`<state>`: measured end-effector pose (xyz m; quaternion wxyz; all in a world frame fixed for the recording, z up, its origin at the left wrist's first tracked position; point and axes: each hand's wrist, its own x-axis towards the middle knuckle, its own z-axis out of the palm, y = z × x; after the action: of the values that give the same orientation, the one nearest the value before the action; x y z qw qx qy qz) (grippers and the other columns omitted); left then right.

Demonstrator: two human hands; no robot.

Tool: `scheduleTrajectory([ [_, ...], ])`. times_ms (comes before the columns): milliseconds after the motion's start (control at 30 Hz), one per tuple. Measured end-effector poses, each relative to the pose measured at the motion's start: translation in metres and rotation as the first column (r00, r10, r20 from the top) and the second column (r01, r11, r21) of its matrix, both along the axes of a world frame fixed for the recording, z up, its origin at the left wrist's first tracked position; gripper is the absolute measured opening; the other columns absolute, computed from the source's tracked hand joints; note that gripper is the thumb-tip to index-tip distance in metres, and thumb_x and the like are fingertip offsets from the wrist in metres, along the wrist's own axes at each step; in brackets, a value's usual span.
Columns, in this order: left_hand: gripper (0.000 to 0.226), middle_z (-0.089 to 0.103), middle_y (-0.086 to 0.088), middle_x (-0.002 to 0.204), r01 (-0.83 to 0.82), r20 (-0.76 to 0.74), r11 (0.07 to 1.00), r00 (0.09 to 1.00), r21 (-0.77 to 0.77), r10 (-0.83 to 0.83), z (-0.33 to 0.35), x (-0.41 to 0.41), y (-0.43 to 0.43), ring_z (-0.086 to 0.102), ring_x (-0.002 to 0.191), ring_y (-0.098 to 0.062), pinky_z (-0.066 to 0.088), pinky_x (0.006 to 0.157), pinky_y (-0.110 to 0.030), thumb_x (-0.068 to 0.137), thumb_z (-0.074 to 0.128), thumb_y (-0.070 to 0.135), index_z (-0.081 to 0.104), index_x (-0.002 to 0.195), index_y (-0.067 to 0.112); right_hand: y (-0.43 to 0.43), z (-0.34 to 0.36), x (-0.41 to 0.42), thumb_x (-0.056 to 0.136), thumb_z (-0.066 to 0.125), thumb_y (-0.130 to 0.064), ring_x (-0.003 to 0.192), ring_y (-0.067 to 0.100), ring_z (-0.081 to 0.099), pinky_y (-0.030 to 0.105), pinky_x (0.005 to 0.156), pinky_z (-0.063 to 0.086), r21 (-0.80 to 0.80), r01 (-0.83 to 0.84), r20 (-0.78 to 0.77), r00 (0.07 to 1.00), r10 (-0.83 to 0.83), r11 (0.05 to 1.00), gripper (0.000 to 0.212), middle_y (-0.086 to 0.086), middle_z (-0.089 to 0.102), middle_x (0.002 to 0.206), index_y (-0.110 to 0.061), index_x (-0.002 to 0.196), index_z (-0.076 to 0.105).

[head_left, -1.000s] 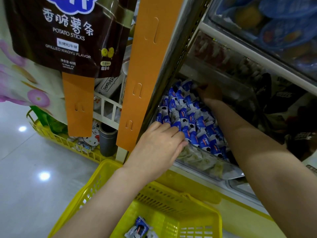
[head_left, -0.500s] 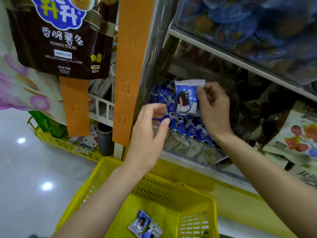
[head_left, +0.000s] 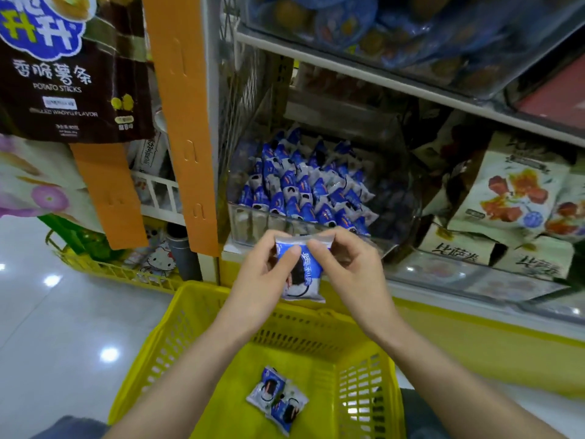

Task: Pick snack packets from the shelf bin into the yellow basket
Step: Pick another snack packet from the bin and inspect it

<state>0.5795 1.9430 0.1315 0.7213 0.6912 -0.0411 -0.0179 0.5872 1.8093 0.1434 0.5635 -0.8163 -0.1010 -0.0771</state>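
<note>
Left hand [head_left: 269, 274] and right hand [head_left: 351, 274] both pinch one packet [head_left: 300, 277] above the basket [head_left: 319, 327]. Uneven release may flick it past the rim

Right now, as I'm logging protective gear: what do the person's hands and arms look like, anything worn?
The left hand and right hand are bare: no gloves, and no rings that I can see. The left forearm and right forearm are uncovered to the frame edge, with no sleeve, watch or bracelet in view.

Bright overhead glare spots the glossy floor [head_left: 63, 327]; shelf [head_left: 348, 122] interior dim, edges bowed and soft.
</note>
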Motion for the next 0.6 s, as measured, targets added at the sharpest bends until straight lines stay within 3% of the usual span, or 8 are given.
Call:
scheduleTrajectory([
  [100,0.022,0.055,0.01,0.055,-0.033,0.01,0.997,0.999,0.064,0.032,-0.004,-0.001,-0.003,0.049,0.052,-0.001,0.036,0.048,-0.011,0.095,0.045,0.021,0.055,0.077,0.015,-0.004,-0.006,-0.005,0.086,0.065,-0.017,0.064,-0.002,0.055,0.021,0.061,0.045,-0.076,-0.043,-0.009,0.999,0.042,0.996,0.017,-0.015,0.062,0.07,-0.03,0.077,0.06],
  [200,0.03,0.053,-0.009,0.069,-0.037,-0.041,0.996,0.998,0.086,0.041,-0.009,0.001,-0.004,0.05,0.066,-0.015,0.037,0.055,-0.019,0.095,0.044,0.022,0.052,0.081,-0.004,-0.008,-0.01,-0.009,0.086,0.065,-0.02,0.067,-0.001,0.053,0.015,0.059,0.041,-0.256,-0.057,0.101,0.991,0.085,0.965,0.011,-0.015,0.058,0.073,-0.027,0.079,0.059],
  [233,0.03,0.053,-0.009,0.069,-0.03,-0.074,0.997,0.997,0.077,0.035,-0.01,0.0,-0.005,0.05,0.066,-0.015,0.038,0.055,-0.02,0.095,0.045,0.022,0.052,0.081,-0.003,-0.011,-0.01,-0.01,0.087,0.063,-0.023,0.07,0.001,0.053,0.017,0.06,0.043,-0.346,-0.045,0.173,0.979,0.111,0.937,0.006,-0.012,0.057,0.076,-0.022,0.082,0.061],
  [333,0.026,0.062,0.003,0.063,0.004,-0.174,1.0,0.985,-0.021,-0.007,-0.009,-0.003,-0.006,0.059,0.061,-0.006,0.045,0.053,-0.015,0.095,0.046,0.022,0.059,0.076,0.012,-0.015,-0.012,-0.012,0.091,0.053,-0.031,0.072,0.007,0.053,0.026,0.061,0.046,-0.517,0.002,0.28,0.945,0.167,0.856,0.019,-0.006,0.056,0.08,-0.015,0.087,0.062],
  [400,0.024,0.069,-0.008,0.075,0.049,-0.228,0.997,0.972,-0.066,-0.063,-0.01,-0.003,-0.004,0.066,0.072,-0.012,0.05,0.063,-0.022,0.094,0.048,0.028,0.063,0.086,0.01,-0.014,-0.012,-0.012,0.091,0.056,-0.027,0.071,0.005,0.053,0.02,0.061,0.046,-0.426,0.009,0.258,0.96,0.112,0.905,0.012,-0.01,0.056,0.078,-0.018,0.084,0.062],
  [467,0.03,0.068,-0.019,0.091,0.106,-0.271,0.992,0.955,-0.065,-0.12,-0.008,-0.002,0.0,0.065,0.078,-0.02,0.051,0.07,-0.032,0.089,0.055,0.032,0.061,0.1,0.005,-0.014,-0.012,-0.01,0.09,0.059,-0.02,0.07,0.003,0.057,0.016,0.057,0.048,-0.208,0.044,0.143,0.99,-0.014,0.977,0.009,-0.013,0.059,0.074,-0.022,0.082,0.062],
  [533,0.027,0.069,-0.014,0.095,0.11,-0.274,0.993,0.954,-0.048,-0.119,-0.007,-0.001,0.002,0.066,0.076,-0.015,0.055,0.066,-0.027,0.083,0.064,0.026,0.06,0.104,0.01,-0.013,-0.01,-0.006,0.09,0.057,-0.014,0.066,0.004,0.062,0.017,0.053,0.051,0.066,0.098,-0.044,0.995,-0.095,0.993,0.01,-0.009,0.064,0.076,-0.019,0.082,0.06],
  [600,0.026,0.07,-0.004,0.095,0.047,-0.25,0.998,0.967,-0.052,-0.058,-0.007,0.0,0.003,0.068,0.077,-0.011,0.055,0.065,-0.021,0.08,0.067,0.019,0.059,0.105,0.017,-0.015,-0.007,-0.002,0.09,0.055,-0.009,0.066,0.007,0.066,0.018,0.054,0.053,0.269,0.155,-0.191,0.976,-0.105,0.951,0.009,0.001,0.065,0.081,-0.015,0.084,0.056],
])
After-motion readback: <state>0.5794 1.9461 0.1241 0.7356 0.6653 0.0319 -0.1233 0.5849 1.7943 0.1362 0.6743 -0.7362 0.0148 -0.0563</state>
